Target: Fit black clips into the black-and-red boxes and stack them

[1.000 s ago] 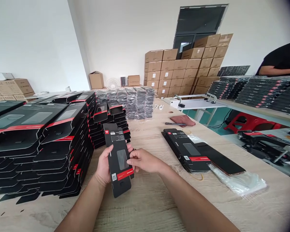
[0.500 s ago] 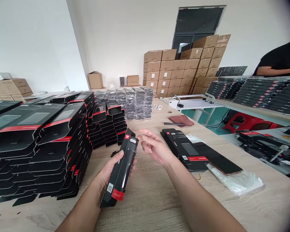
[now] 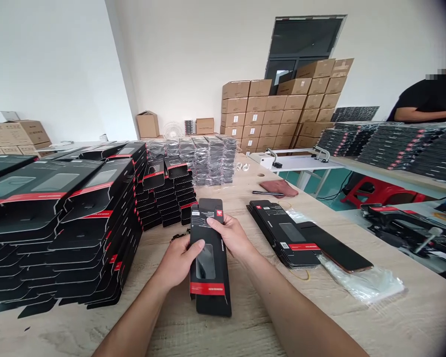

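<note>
1. Grip's closed on exactly one black card sleeve, two hands on it. Left hand wraps the lower left edge with its thumb lying across the front, and right hand sits higher up with its fingers over the top part. Snug, narrow hold.
2. Both forearms come in from the bottom of the head view and angle toward each other, wrists bent a little.
3. Sleeve's held over the counter, long side pointing away from the person, just right of the big pile. It has one window and one red band. Can't tell if its lower end touches the wood.
4. Left of the hands are two big rows of fanned black sleeves, too many to count, plus two smaller stacks.
5. Right of the hands: one fanned stack of sleeves, one dark phone-shaped slab partly on one clear plastic bag, one pen and one maroon cloth.
6. Further back are about six columns of plastic-wrapped black packs and dozens of cardboard boxes. One co-worker in a black shirt stands far right.
</note>
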Motion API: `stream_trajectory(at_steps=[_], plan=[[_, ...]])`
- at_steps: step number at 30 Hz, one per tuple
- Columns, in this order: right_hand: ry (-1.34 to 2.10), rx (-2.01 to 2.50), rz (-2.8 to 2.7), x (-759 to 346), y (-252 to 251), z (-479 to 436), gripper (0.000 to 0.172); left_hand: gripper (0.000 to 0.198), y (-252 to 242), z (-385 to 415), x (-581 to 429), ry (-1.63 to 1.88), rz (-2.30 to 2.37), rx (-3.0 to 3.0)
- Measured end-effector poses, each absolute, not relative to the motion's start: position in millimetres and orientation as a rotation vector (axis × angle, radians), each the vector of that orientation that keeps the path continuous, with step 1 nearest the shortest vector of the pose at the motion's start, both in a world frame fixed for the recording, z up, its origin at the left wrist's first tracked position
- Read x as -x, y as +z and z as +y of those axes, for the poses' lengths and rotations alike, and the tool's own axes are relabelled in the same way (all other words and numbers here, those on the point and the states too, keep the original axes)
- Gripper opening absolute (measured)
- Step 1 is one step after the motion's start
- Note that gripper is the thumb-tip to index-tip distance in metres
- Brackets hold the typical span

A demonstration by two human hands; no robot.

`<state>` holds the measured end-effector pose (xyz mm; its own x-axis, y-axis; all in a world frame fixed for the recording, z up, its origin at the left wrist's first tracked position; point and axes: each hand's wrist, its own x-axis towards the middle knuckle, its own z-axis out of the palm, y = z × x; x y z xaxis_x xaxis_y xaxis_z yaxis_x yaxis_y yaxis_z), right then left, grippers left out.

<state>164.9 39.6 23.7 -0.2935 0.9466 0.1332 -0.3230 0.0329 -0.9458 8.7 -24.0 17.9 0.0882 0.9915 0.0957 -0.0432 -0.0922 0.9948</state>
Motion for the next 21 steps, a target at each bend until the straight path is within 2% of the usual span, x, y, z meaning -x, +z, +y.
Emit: stream_trajectory(at_steps=[9,13,16,18,21], plan=[[1.894,0.755,-1.521,-152.8,9.8,22.3,0.041,0.029,21.1,-11.9,17.8,1.450,1.105,-0.820],[1.620,0.941,-1.520,-159.2,6.0,31.4,0.056,0.039,21.3,-12.2,17.5,1.433,1.240,-1.032],[1.496,0.913,-1.496,-161.9,6.9,37.2,0.073,0.067,18.8,-12.6,12.3,1.416,1.239,-1.097],[1.542,0.839,-1.507,-162.6,9.2,37.8,0.074,0.079,16.7,-12.5,9.8,1.422,1.220,-1.095],[1.625,0.774,-1.479,-161.8,12.7,35.2,0.070,0.068,14.0,-11.2,8.0,1.427,1.209,-1.127]])
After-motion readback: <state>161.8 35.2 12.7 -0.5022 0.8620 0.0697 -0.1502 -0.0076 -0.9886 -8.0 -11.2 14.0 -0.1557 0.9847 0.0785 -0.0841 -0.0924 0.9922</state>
